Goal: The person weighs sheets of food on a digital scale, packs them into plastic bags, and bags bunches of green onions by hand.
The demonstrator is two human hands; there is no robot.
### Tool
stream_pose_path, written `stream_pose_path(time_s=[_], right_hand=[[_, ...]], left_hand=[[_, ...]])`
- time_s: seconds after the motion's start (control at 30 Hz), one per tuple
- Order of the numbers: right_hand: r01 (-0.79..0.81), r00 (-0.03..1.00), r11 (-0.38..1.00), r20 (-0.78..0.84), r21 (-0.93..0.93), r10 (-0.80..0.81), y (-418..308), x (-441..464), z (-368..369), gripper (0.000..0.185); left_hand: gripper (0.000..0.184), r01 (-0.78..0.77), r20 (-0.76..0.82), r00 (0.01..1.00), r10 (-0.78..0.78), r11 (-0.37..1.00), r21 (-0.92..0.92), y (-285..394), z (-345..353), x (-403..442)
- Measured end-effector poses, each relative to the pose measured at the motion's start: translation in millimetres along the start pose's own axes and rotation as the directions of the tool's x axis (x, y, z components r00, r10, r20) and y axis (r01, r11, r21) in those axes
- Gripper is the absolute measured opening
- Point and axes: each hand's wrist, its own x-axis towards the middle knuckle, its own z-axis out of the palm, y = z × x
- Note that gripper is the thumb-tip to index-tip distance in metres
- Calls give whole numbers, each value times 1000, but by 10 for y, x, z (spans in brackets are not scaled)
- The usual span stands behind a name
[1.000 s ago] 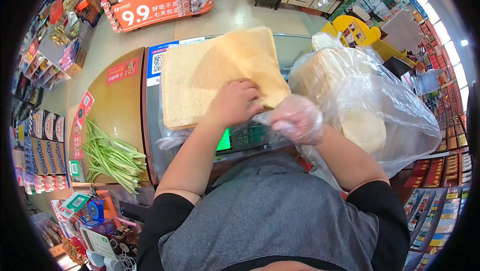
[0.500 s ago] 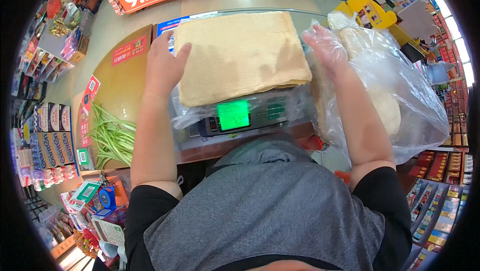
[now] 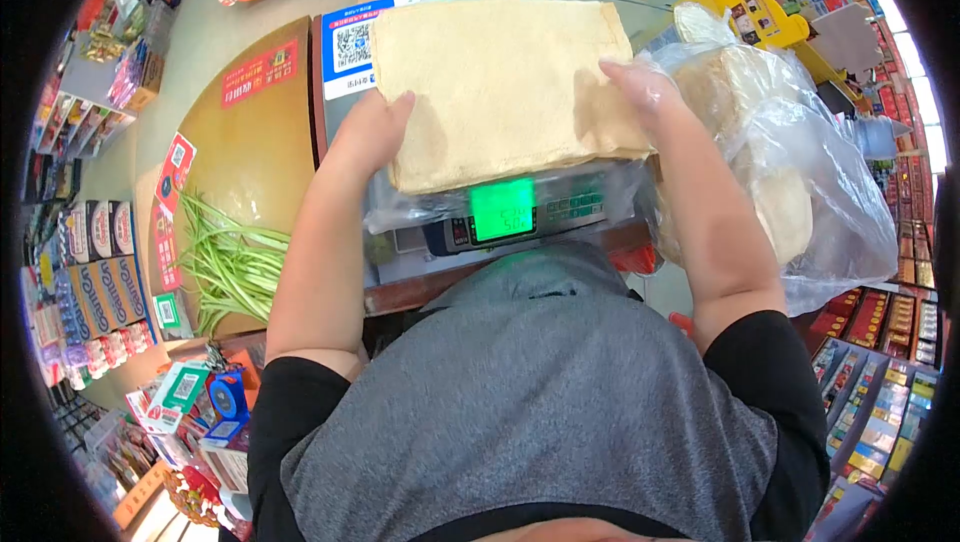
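A stack of pale yellow tofu sheets lies on a counter scale with a lit green display. My left hand grips the stack's left edge, its thumb near the top face and its other fingers mostly hidden. At the right edge, my right hand holds the stack with the thumb on top; thin clear plastic covers its fingers. Crumpled clear film shows between the sheets and the scale. Close by my right forearm sits a large clear plastic bag with more pale sheets inside.
Green leafy stalks lie on the brown counter at left. Behind the stack is a blue and white QR-code sign. A yellow holder stands at back right. Packed shelves surround the counter.
My left hand has moved down along the stack's left side, and my right hand has come in onto its right edge. The view has shifted, and more of the QR-code sign shows.
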Motion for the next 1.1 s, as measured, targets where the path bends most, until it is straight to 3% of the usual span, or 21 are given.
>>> stream_pose_path(time_s=[0.03, 0.13, 0.17, 0.23, 0.33, 0.37, 0.5, 0.57, 0.6, 0.63, 0.67, 0.7, 0.8, 0.87, 0.93, 1.03, 1.1], right_hand=[[-58, 997, 986, 57, 159, 50, 19, -68, -73, 50], [-248, 925, 820, 377, 516, 43, 136, -339, -194, 50], [-323, 871, 742, 492, 588, -11, 193, -450, -213, 51], [-387, 872, 627, 489, 676, 11, 479, -599, -76, 51], [-411, 843, 527, 530, 744, -92, 563, -814, 67, 51], [-407, 826, 508, 543, 759, -150, 522, -857, 83, 51], [-106, 884, 706, 392, 700, -256, 414, -913, 163, 54], [-43, 912, 739, 329, 672, -246, 342, -955, 328, 50], [0, 907, 765, 323, 644, -272, 283, -998, 427, 48], [42, 900, 787, 318, 615, -297, 194, -1075, 518, 47], [86, 893, 807, 314, 584, -323, 97, -1183, 561, 45], [99, 907, 849, 303, 520, -291, -119, -1465, 415, 39], [8, 895, 669, 293, 744, -337, 202, -1491, 235, 39], [-361, 799, 275, 448, 891, -402, 641, -1426, 50, 52], [-489, 766, 104, 483, 866, -424, 922, -1474, -107, 59], [-469, 794, 22, 432, 883, -427, 1165, -1454, -158, 63], [-426, 849, 108, 438, 898, -296, 1185, -1429, -159, 61]], left_hand=[[48, -37, 11, 999, 36, 995, 89, 101, -78, -54], [46, 27, 68, 998, 2, 906, -422, 292, -266, -206], [48, 72, 118, 993, -2, 801, -594, 324, -289, -259], [52, 190, 225, 974, 10, 500, -845, 386, -329, -357], [60, 387, 381, 922, -69, 201, -900, 232, -341, -256], [63, 374, 371, 926, -65, 282, -884, 228, -356, -239], [67, 367, 392, 920, -29, 418, -831, 650, -317, -324], [68, 55, 257, 953, 159, 745, -665, 1157, -148, -428], [69, -114, 219, 939, 264, 842, -527, 1383, -25, -484], [70, -252, 228, 922, 312, 933, -259, 1537, 112, -497], [72, -374, 253, 900, 355, 927, 32, 1677, 248, -490], [73, -472, 290, 874, 390, 824, 313, 1808, 372, -507], [82, -498, 354, 860, 367, 757, 424, 2125, 667, -674], [87, -555, 431, 810, 398, 757, 345, 2191, 810, -835], [88, -560, 440, 798, 410, 775, 293, 2164, 954, -949], [79, -506, 370, 843, 390, 809, 300, 1970, 1156, -931], [68, -403, 302, 902, 309, 854, 329, 1677, 1276, -881]])
